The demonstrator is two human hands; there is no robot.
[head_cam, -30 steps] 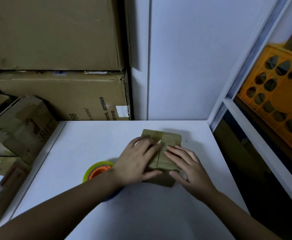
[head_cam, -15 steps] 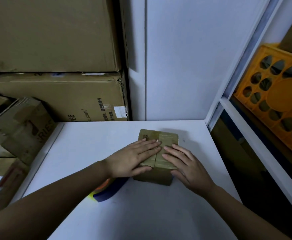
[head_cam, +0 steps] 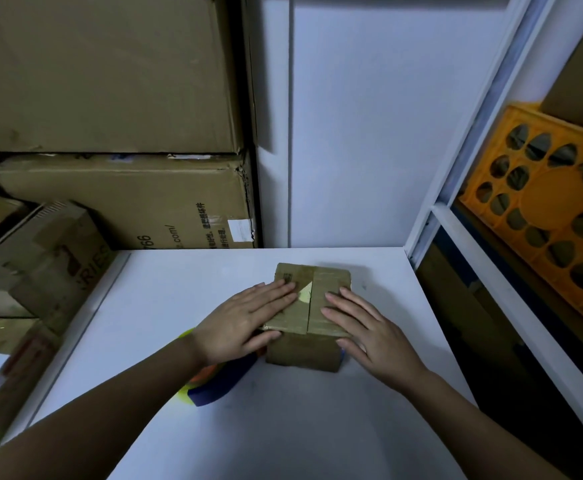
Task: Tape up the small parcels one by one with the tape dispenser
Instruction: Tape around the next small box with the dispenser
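A small brown cardboard parcel stands on the white table, its two top flaps meeting along a centre seam. My left hand lies flat with straight fingers on the left flap. On the right flap my right hand presses flat in the same way. The tape dispenser, blue and orange with a yellow-green roll, lies on the table beneath my left wrist, mostly hidden by the arm.
Large cardboard boxes are stacked against the wall at the back left. Smaller boxes crowd the left edge of the table. A white shelf frame borders the right side, with an orange plastic crate behind it.
Both hands have slid apart and slightly toward me along the flaps, uncovering the centre seam. My left forearm moved over the tape dispenser, which now shows less.
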